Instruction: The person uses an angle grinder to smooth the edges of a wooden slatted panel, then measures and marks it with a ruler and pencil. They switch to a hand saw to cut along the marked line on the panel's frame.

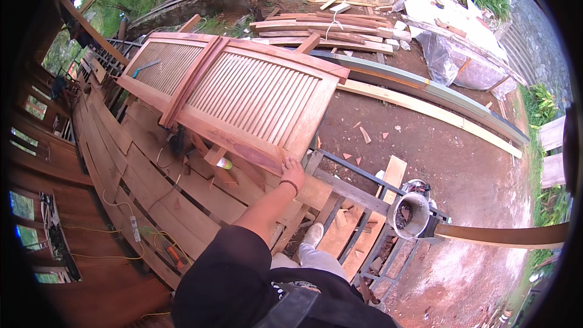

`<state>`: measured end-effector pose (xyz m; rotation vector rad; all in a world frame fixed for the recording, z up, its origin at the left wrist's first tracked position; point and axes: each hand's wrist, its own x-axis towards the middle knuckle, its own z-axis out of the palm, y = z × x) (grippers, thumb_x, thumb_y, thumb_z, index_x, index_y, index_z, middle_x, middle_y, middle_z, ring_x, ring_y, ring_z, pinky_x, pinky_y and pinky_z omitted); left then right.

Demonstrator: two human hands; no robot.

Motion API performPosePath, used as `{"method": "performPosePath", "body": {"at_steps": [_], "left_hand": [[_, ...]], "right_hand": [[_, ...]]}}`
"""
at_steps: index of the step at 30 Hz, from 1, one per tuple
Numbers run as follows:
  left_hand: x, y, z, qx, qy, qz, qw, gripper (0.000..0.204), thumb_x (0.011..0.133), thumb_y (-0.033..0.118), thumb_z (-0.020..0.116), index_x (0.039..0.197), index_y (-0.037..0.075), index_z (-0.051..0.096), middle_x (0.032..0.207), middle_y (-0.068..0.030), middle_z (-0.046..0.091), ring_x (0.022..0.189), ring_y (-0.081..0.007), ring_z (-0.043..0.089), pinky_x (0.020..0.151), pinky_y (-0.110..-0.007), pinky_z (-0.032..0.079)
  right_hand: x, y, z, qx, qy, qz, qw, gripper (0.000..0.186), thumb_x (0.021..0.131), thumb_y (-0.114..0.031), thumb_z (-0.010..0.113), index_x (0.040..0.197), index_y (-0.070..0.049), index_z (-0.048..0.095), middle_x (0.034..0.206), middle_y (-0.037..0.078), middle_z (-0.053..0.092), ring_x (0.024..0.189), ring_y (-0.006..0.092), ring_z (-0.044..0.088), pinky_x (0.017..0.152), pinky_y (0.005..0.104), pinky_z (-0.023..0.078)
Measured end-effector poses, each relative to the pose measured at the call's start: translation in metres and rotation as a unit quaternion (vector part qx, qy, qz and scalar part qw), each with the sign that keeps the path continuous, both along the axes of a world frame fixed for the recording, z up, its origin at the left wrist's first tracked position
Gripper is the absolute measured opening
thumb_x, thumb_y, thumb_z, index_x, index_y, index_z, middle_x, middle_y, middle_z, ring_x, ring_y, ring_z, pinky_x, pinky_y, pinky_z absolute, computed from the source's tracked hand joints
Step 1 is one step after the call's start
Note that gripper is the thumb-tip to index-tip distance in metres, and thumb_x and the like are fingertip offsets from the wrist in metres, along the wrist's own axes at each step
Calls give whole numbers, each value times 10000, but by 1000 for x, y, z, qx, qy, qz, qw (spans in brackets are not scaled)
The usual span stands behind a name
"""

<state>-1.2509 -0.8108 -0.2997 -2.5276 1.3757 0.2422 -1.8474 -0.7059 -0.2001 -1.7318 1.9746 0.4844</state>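
My left hand reaches out from a black sleeve and lies on the lower right corner of a louvered wooden shutter panel, its fingers resting over the frame. The panel has two louvered sections and lies raised above a plank deck, with a pair of wooden rails across its middle. A thin teal object sits on the far louvers. Below the panel are wooden supports, a dark tool and a small pale can. My right hand is not in view.
A metal bucket sits on a metal frame right of my legs. Long boards and plastic-covered stacks lie beyond on dirt. Power cords and an orange tool lie on the plank deck at left, beside a timber wall.
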Motion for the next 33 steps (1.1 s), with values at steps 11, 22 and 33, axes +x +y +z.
{"method": "performPosePath", "body": {"at_steps": [11,22,33], "left_hand": [[90,-28,99,-41,207,-16,977,262,888,173,569,1050,47,731,1061,-242,688,1010,-362,668,878,-438,535],[81,46,141,-494,658,414,389,273,983,193,581,1188,14,572,1071,-116,642,977,-239,662,807,-397,611],[12,164,199,-545,682,411,261,330,900,132,674,1210,106,563,1104,-32,660,1004,-184,666,829,-371,566]], "right_hand": [[50,-89,18,42,-235,-166,957,227,865,-224,699,834,0,683,669,102,639,563,202,615,516,374,470],[31,-124,-36,113,-235,-164,951,259,925,-257,655,774,-47,640,585,23,551,466,132,505,421,326,398],[125,-182,-35,238,-167,-70,954,284,895,-353,688,819,-79,690,635,50,611,479,173,534,445,357,420]]}}
